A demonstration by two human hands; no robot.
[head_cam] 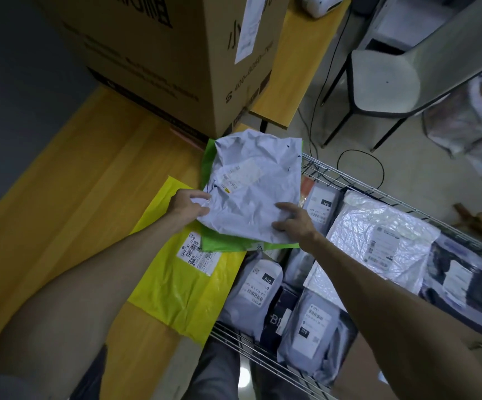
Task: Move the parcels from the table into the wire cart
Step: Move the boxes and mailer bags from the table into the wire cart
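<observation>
The grey parcel (255,186) is held at its two near corners. It is pinched by the left hand (189,203) at the near-left corner and gripped by the right hand (293,223) at the near-right edge, w/ bent fingers on top. A two-corner hold is prob. chosen because the bag is soft and crumpled, so it can be lifted flat w/o folding.

The parcel is not yet in the cart. It lies on a green parcel (225,243), which itself overlaps a yellow parcel (185,281), all at the edge of the table (75,197) just beside the wire cart (317,168). Its right side overhangs the cart corner, so only a short move to the right seems needed.

A big cardboard box (162,53) stands on the table behind the stack, touching or nearly so.

The cart is already well filled, incl. several grey bags (255,295) w/ white labels, a silver padded envelope (378,238) and a dark bag (459,272). Free space is little, so the parcel will prob. be laid on top of the others.
</observation>
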